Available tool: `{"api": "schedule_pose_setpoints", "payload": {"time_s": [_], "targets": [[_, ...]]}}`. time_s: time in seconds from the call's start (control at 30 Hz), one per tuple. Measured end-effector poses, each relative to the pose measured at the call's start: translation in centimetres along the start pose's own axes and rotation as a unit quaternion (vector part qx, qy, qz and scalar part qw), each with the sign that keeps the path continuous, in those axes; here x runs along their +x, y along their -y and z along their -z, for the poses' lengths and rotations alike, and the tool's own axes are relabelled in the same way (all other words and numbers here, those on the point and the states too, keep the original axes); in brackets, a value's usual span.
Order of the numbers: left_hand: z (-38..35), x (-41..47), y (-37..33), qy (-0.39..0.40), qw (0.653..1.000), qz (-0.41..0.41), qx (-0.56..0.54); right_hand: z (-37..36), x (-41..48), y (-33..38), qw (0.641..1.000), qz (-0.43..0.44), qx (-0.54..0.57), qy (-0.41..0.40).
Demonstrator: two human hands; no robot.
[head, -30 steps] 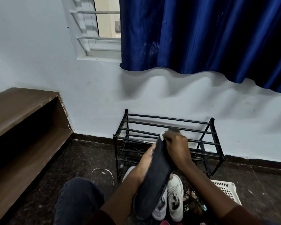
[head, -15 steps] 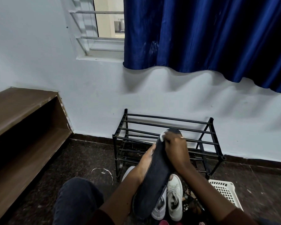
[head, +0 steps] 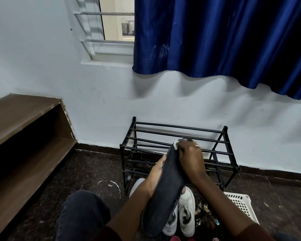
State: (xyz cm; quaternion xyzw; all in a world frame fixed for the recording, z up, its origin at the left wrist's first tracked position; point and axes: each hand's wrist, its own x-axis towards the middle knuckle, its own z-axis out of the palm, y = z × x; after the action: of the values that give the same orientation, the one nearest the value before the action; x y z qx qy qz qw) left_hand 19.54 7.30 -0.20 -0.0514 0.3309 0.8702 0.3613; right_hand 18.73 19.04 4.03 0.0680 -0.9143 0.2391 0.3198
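I hold a long dark grey shoe (head: 165, 192) upright in front of me, its flat dark sole facing me. My left hand (head: 155, 174) grips its left edge near the middle, fingers hidden behind it. My right hand (head: 189, 160) lies over the upper right part and pinches a small white cloth (head: 175, 146) against the shoe's top end. Both hands hover in front of a black metal shoe rack (head: 177, 126).
A pair of white sneakers (head: 186, 213) stands on the dark floor below the held shoe. A white plastic basket (head: 241, 204) lies at the right. A brown wooden shelf (head: 24, 119) runs along the left. My knee (head: 82, 214) is at the bottom left, and a blue curtain (head: 215, 35) hangs above.
My right hand has shifted slightly with the cloth at the top of the shoe. The left hand and the shoe stay where they were.
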Motion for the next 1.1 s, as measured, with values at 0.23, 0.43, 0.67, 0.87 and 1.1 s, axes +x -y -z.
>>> {"api": "schedule_pose_setpoints", "payload": {"time_s": [0.23,0.43,0.67,0.87,1.1], "targets": [[-0.3,-0.6,-0.3,0.03,1.0,0.008,0.007,-0.4,-1.9,0.2,0.993,0.092,-0.039,0.063],[0.1,0.1,-0.2,-0.037,0.999,0.02,0.031,0.6,1.0,-1.8,0.997,-0.069,-0.019,0.001],[0.0,0.0,-1.0,0.068,0.997,-0.023,-0.007,-0.5,-4.0,1.8,0.992,0.105,-0.014,0.065],[0.1,0.1,-0.4,-0.039,0.999,0.007,0.01,-0.2,-0.9,-0.9,0.997,-0.027,-0.069,0.021],[-0.4,0.0,-1.0,-0.049,0.998,-0.044,0.002,-0.7,-2.7,2.0,0.998,0.037,-0.02,0.049]]}}
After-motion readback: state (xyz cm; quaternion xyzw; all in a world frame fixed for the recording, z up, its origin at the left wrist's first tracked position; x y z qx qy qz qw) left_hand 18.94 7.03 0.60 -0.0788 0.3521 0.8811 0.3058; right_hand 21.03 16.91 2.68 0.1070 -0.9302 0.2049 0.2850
